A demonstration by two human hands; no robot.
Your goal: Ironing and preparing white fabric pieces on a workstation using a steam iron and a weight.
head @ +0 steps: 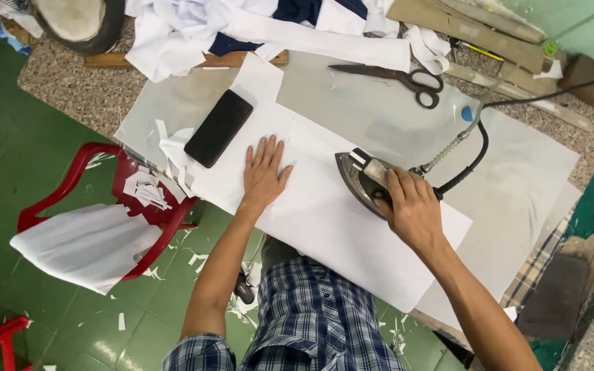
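1. Pressing is the step in hand, seen from the head view: the right hand is wrapped tight around the handle of a steam iron, whose soleplate sits flat on a long white fabric piece lying across the table.
2. The left hand lies flat, fingers spread, palm down on the same white fabric piece just beside the steam iron's nose, pinning it smooth; it grips nothing.
3. A black cord and a braided hose run from the steam iron's heel toward the far right edge.
4. A black phone rests near the left hand, and scissors lie farther back, well apart from both hands.
5. A red plastic chair holding white cloth and scraps stands at the left.
6. As a judgement, the next move calls for gliding the steam iron along the fabric while the flat hand keeps clear of the hot nose and holds the cloth taut.
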